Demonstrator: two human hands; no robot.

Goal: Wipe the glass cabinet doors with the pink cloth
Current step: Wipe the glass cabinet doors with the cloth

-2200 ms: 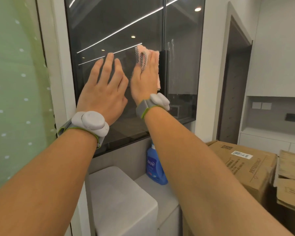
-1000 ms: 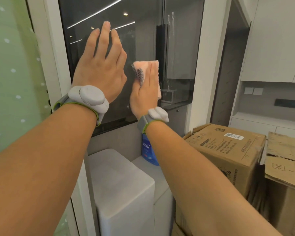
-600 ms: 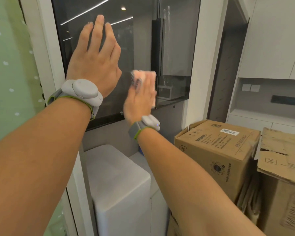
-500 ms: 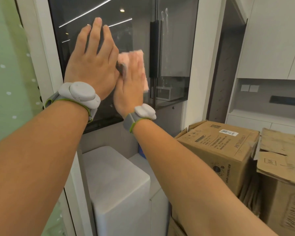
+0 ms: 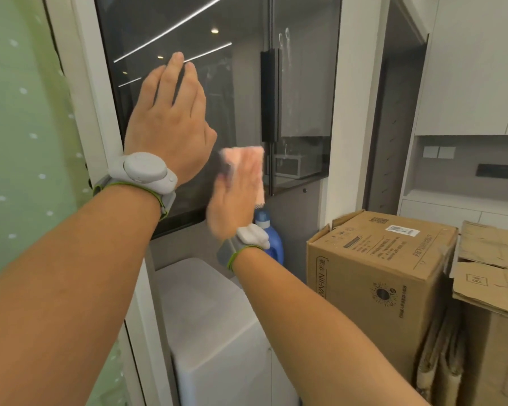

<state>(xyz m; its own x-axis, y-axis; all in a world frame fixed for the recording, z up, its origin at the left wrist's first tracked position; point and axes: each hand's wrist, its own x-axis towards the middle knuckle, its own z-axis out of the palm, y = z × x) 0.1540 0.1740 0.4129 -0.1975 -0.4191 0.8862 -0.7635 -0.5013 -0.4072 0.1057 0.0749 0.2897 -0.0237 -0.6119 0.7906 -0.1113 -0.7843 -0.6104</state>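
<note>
Two dark glass cabinet doors fill the upper middle: the left door (image 5: 241, 92) and the right door (image 5: 305, 83), which carries finger smears near its black handle (image 5: 269, 95). My left hand (image 5: 166, 121) lies flat on the left door with straight fingers. My right hand (image 5: 236, 194), blurred by motion, presses the pink cloth (image 5: 254, 159) flat against the lower right part of the left door, fingers straight. The cloth sticks out above and to the right of my fingers.
A blue detergent bottle (image 5: 272, 241) stands below the doors behind my right wrist. A white appliance (image 5: 206, 312) sits under my arms. Cardboard boxes (image 5: 379, 273) are stacked at the right. A green dotted panel (image 5: 21, 142) is at the left.
My right hand with the pink cloth has slid down the left door, from beside my left hand to near the door's bottom edge. My left hand stays flat on the glass.
</note>
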